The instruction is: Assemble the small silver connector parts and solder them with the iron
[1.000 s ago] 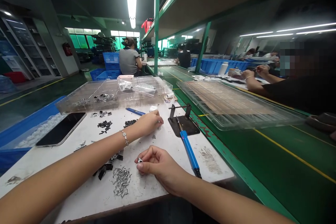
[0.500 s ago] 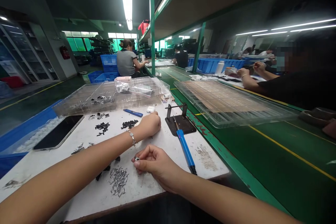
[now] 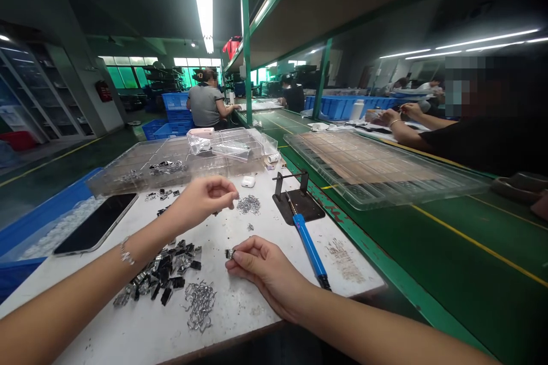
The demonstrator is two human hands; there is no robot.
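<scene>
My right hand (image 3: 268, 271) pinches a small black and silver part (image 3: 229, 253) between thumb and fingertips, just above the white table (image 3: 244, 325). Farther forward, my left hand (image 3: 209, 197) is closed, its thumb and fingers pressed together; anything between them is too small to make out. Just right of those fingertips lies a pile of tiny silver pieces (image 3: 249, 204). Black and clear parts (image 3: 165, 271) are heaped below my left forearm. A pile of bent silver wire hooks (image 3: 200, 305) sits nearest the table's front edge.
A blue soldering iron (image 3: 310, 248) leans on its black stand (image 3: 295, 205) at right. A phone (image 3: 96, 222) lies at left beside a blue bin (image 3: 12, 245). Behind are an earbud case (image 3: 248, 181) and a clear compartment box (image 3: 128, 154). A co-worker's hands (image 3: 400, 117) are across the bench.
My left hand has drawn back leftward from near the stand, uncovering the tiny silver pieces and the black heap; it now hides the blue tool. My right hand still holds its part.
</scene>
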